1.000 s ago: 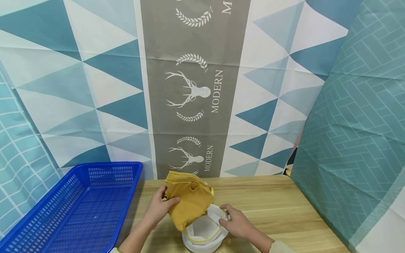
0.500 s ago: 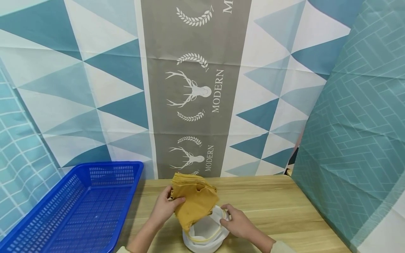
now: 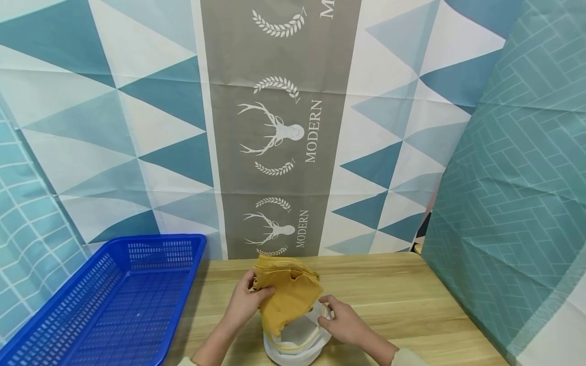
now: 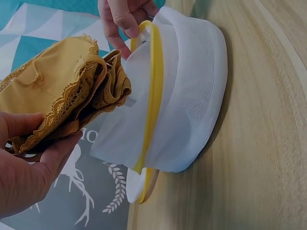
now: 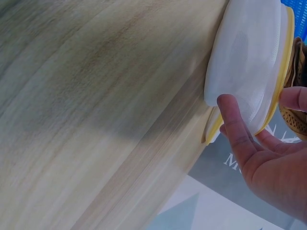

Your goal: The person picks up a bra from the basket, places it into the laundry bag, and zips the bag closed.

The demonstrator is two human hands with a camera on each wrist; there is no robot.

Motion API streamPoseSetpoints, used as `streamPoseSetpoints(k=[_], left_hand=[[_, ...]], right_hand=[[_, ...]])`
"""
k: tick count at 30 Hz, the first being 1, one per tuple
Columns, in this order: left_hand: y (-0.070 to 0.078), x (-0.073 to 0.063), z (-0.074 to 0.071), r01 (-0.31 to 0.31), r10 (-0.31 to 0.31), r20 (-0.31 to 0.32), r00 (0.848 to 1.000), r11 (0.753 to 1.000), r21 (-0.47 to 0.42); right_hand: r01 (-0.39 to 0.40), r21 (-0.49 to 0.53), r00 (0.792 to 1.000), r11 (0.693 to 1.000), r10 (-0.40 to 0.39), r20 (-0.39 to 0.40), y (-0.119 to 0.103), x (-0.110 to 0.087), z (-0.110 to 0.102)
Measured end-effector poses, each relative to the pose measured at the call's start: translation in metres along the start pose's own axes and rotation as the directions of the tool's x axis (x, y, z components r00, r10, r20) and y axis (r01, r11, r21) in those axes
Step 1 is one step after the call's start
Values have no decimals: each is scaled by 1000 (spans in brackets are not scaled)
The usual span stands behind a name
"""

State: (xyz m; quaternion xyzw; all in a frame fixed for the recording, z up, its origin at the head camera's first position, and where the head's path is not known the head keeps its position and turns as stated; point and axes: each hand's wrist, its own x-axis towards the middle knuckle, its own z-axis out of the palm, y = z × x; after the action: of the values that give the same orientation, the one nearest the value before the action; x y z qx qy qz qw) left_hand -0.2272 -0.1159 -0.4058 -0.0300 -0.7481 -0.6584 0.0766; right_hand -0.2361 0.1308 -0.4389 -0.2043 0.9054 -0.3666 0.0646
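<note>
Left hand (image 3: 244,301) grips folded mustard lace-trimmed fabric (image 3: 291,296), shifted rightward, now apparently aligned with the mouth (image 3: 296,331) of the round white mesh bag (image 4: 195,91) on the wooden tabletop (image 3: 393,305); right hand (image 3: 345,321) pinches its yellow rim (image 4: 157,72).

The bag (image 3: 295,358) stands on the worktop (image 3: 389,300), before its back edge, right of the basket (image 3: 160,254), beneath the garment (image 3: 289,296).

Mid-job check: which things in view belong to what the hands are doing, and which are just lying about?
In the job:
yellow cloth, held by the left hand
mesh bag, its rim gripped by the right hand

Apparently just there:
blue basket, untouched
table, under the bag
backdrop, hanging behind
</note>
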Motion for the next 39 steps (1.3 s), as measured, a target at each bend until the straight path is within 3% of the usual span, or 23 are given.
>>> streamPoseSetpoints(k=[11, 18, 25, 39], left_hand=[[-7, 1, 5, -5, 5, 1, 1000, 1000, 7], [-12, 1, 11, -46, 46, -29, 999, 999, 21], [-14, 1, 16, -3, 3, -25, 1000, 1000, 8], [-27, 1, 21, -64, 63, -29, 998, 998, -17]], right_hand=[[-6, -19, 1000, 1000, 6, 8, 0, 2, -1], [-2, -19, 1000, 1000, 2, 8, 0, 2, -1], [-3, -16, 1000, 1000, 4, 1, -1, 2, -1], [-4, -19, 1000, 1000, 3, -18, -1, 0, 0]])
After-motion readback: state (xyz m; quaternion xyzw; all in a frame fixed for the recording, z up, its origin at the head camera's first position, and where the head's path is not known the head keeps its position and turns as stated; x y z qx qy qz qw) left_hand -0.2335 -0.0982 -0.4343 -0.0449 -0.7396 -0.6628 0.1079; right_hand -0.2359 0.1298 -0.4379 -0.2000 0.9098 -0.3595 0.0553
